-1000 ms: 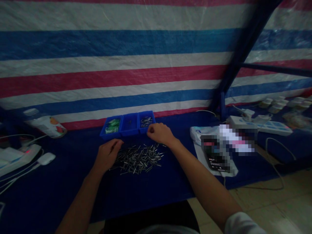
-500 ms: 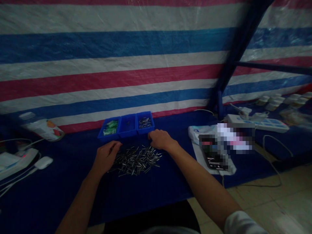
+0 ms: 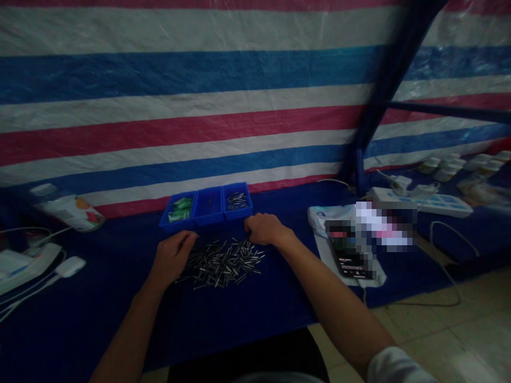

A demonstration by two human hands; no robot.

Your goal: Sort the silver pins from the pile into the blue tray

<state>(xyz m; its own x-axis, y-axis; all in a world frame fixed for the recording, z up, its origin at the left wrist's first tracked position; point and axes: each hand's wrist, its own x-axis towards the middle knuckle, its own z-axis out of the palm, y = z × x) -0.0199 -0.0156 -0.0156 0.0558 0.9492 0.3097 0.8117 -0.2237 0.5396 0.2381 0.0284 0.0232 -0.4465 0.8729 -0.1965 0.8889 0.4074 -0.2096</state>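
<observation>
A pile of small metal pins (image 3: 223, 261) lies on the dark blue table cloth (image 3: 80, 308). My left hand (image 3: 172, 256) rests at the pile's left edge, fingers curled closed on something I cannot make out. My right hand (image 3: 265, 229) sits at the pile's far right corner, fingers curled down onto the pins. Just behind stand three joined blue bins (image 3: 206, 208): the left one holds green pieces (image 3: 179, 209), the middle one is nearly bare, the right one holds metal pins (image 3: 237, 200).
A striped tarp (image 3: 199, 106) hangs behind the table. A bottle (image 3: 67, 206) lies at the left, near a power strip (image 3: 24, 260) and white cables. At the right are a phone on a white bag (image 3: 351, 255), another power strip (image 3: 431, 202), and small jars (image 3: 451, 165).
My right hand has dropped from the right bin's edge down onto the pile's far corner. My left hand has stayed at the pile's left edge.
</observation>
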